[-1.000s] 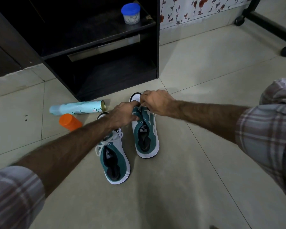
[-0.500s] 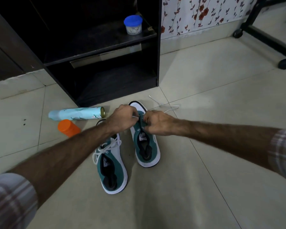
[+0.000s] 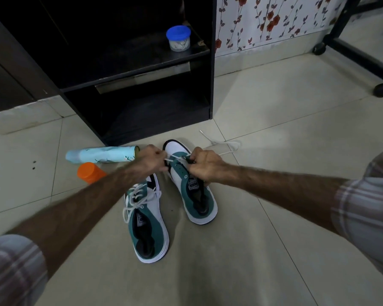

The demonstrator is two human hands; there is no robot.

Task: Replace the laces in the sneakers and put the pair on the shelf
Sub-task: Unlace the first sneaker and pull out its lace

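Observation:
Two green-and-white sneakers lie on the tiled floor. The left sneaker (image 3: 149, 226) is laced with a white lace. The right sneaker (image 3: 194, 191) has a white lace (image 3: 227, 146) threaded only near its toe, and the loose end trails over the floor to the right. My left hand (image 3: 150, 161) pinches the lace at the left of the eyelets. My right hand (image 3: 202, 164) pinches the lace at the right side of the eyelets, its lower fingers against the tongue. A black shelf unit (image 3: 142, 69) stands just beyond the shoes.
A light-blue spray can (image 3: 102, 154) lies on the floor left of my hands, with an orange cap (image 3: 89, 173) beside it. A blue-lidded jar (image 3: 178, 38) sits on the middle shelf. A black wheeled frame (image 3: 358, 54) stands at the far right. Flowered wallpaper covers the wall.
My hands have drawn apart over the right sneaker's toe, pulling the lace taut between them. The white toe and eyelets now show.

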